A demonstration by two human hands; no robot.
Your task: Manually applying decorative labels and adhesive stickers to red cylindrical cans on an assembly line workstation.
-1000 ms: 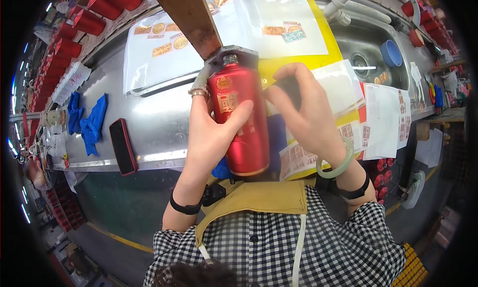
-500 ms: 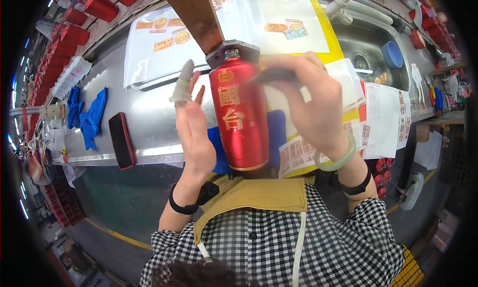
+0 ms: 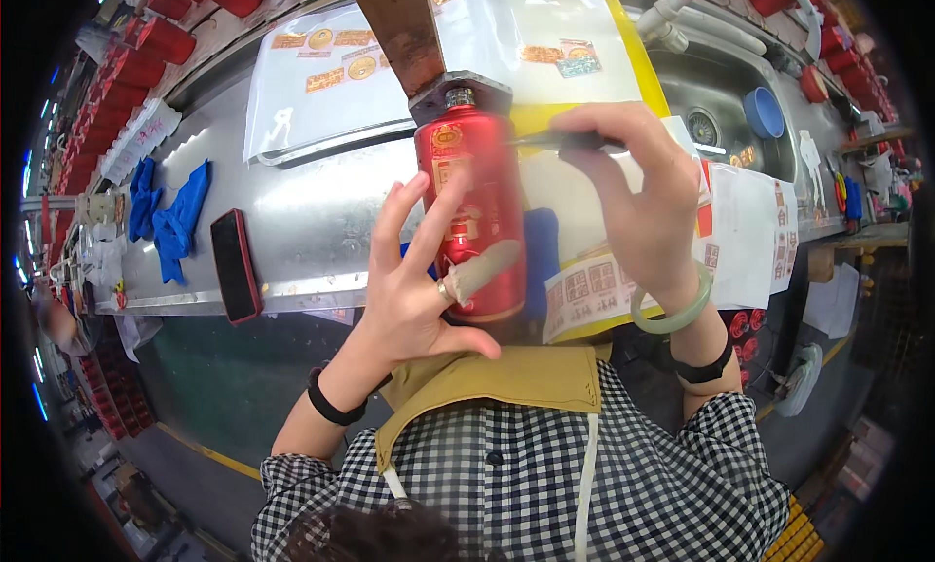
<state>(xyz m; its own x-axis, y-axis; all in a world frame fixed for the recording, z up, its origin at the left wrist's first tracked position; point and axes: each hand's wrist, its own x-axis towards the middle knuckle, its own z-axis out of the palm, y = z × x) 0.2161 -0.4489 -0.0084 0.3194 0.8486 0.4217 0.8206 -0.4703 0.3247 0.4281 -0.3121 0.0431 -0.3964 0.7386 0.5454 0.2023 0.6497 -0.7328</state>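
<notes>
A glossy red bottle (image 3: 467, 192) with gold marks stands upright in front of me, its neck under a grey metal bracket (image 3: 463, 87) on a rusty post (image 3: 399, 26). My left hand (image 3: 409, 289) is at its lower part: the thumb sits under the base, a covered finger presses on the front, and the other fingers spread upward. My right hand (image 3: 643, 202), with a green bangle (image 3: 672, 314) on the wrist, grips a thin dark tool (image 3: 570, 141) whose tip reaches the bottle's shoulder. What the tip touches is hidden.
On the steel bench (image 3: 312, 211) lie a black phone (image 3: 235, 265), blue gloves (image 3: 180, 221), a clear sleeve of stickers (image 3: 331, 75) and printed label sheets (image 3: 594, 289). A sink with a blue bowl (image 3: 765, 112) is at the right. Red bottles (image 3: 166, 41) line the back left.
My left hand let go of the bottle, rose open beside it, and now is back on the lower front. My right hand stayed at the bottle's top with the tool.
</notes>
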